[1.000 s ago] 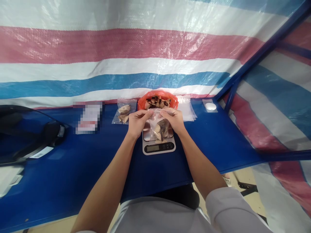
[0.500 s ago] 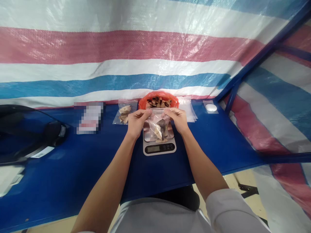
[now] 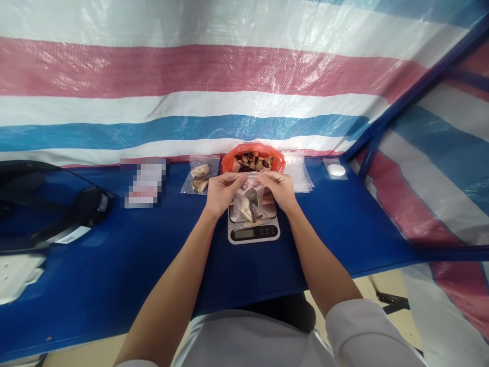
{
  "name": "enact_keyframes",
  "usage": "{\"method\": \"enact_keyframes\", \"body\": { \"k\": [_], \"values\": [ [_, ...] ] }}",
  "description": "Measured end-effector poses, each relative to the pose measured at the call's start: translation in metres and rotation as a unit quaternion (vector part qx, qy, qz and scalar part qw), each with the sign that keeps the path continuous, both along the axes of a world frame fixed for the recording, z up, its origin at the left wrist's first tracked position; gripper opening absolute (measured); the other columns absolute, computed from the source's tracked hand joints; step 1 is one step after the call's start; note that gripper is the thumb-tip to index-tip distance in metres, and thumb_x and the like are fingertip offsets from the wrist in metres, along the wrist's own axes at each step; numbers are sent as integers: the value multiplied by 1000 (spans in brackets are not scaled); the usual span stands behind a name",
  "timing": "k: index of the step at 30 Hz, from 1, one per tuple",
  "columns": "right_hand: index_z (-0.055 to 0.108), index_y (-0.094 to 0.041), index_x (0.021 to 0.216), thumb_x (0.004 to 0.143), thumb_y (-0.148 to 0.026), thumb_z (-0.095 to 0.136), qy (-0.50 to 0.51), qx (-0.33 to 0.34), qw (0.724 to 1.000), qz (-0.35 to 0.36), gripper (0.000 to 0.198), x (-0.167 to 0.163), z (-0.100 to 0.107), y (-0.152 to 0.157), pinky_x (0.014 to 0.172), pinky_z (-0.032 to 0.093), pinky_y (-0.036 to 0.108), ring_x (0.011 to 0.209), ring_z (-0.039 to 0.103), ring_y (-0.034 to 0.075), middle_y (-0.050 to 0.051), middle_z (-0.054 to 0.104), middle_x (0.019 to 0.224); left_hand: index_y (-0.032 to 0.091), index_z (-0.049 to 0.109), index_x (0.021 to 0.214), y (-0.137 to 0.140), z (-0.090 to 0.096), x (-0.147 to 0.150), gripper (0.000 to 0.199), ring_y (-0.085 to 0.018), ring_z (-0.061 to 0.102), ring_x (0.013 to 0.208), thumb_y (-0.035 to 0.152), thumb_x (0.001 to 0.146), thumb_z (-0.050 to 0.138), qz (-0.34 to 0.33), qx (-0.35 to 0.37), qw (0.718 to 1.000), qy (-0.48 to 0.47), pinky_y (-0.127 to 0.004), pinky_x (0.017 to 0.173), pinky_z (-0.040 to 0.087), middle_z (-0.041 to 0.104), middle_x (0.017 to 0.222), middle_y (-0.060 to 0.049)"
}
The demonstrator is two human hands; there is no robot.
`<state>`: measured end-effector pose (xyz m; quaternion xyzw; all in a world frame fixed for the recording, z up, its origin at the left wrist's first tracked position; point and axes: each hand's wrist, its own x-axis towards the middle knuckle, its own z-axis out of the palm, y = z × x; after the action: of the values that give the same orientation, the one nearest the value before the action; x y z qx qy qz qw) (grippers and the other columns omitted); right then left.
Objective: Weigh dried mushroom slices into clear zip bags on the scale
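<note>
We see the left hand (image 3: 223, 191) and the right hand (image 3: 280, 188) above a white scale (image 3: 254, 233), each grip pinching the upper edge of a clear bag (image 3: 250, 204) between thumb and fingers. The bag, with pale and dark dried pieces inside, hangs over the scale's metal plate; whether it touches we cannot tell. We judge that uneven finger pressure could leave its mouth gaping, so that a tilt would spill pieces; a slack pinch could drop it, and a wrist's bump could shift the scale. Close behind the scale, an open red bag (image 3: 228, 160) of brown pieces (image 3: 255, 161) might scatter them if knocked. We note the blue desk (image 3: 324, 219) beneath the scale, bearing a second filled bag (image 3: 199, 173) to its left, flat clear bags (image 3: 300, 176) to its far right and a black strapped item (image 3: 86, 209) well to its left. Beyond the scale, striped sheeting (image 3: 214, 71) forms the wall; nearer us than the scale, pale floor (image 3: 389, 280) shows below
</note>
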<state>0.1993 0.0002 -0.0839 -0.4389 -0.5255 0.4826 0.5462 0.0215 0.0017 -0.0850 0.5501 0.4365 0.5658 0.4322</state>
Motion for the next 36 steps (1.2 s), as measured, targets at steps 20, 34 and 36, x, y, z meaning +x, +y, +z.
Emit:
{"method": "enact_keyframes", "body": {
  "k": [20, 34, 36],
  "values": [
    [79, -22, 87, 66, -56, 83, 78, -32, 994, -63, 41, -6, 3, 1, 61, 63, 34, 69, 74, 21, 1, 78, 80, 17, 78, 80, 1, 0, -12, 40, -16, 62, 69, 56, 82, 74, -29, -19, 999, -10, -27, 66, 50, 71, 73, -3],
    [74, -20, 104, 78, -39, 77, -15, -7, 991, 136, 32, -64, 29, 17, 69, 64, 31, 85, 74, 20, 3, 78, 93, 15, 77, 89, 4, 23, -73, 46, -17, 65, 67, 60, 79, 74, 84, -18, 996, 9, -26, 63, 52, 74, 77, -5],
    [75, -19, 97, 80, -38, 75, -22, -12, 990, 138, 25, -78, 31, 23, 64, 62, 28, 79, 73, 18, 2, 76, 85, 15, 76, 99, 2, 24, -88, 46, -18, 69, 74, 58, 82, 71, 115, 9, 991, 65, -26, 65, 54, 76, 86, -7]
  ]
}}
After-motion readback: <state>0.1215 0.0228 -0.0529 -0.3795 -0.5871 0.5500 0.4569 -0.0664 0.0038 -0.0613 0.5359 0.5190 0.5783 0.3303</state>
